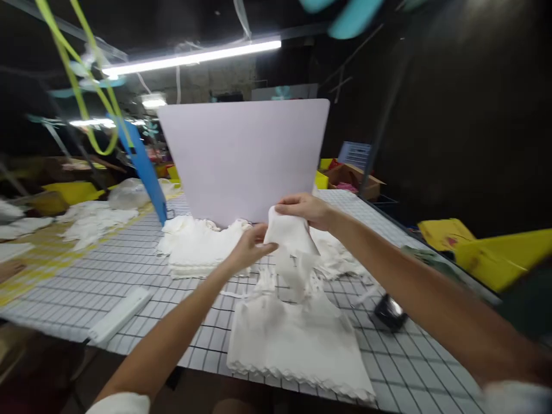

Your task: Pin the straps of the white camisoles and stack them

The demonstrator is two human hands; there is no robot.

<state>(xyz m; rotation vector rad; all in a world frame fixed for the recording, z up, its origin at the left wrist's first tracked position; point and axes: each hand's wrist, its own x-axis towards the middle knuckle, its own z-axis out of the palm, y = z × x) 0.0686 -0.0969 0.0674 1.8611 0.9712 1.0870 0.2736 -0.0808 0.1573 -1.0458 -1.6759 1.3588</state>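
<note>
Both my hands hold up one end of a white garment above the gridded table. My left hand pinches its left edge and my right hand grips its top fold. The garment's lower part lies flat on the table toward me, with a scalloped hem at the near edge. A stack of folded white garments lies just left of my left hand. More white cloth is heaped behind my right forearm.
A large pale board stands upright behind the garments. A white bar lies at the near left of the table, a small black object at the right. Yellow bins and a cardboard box line the right side; loose white cloth lies far left.
</note>
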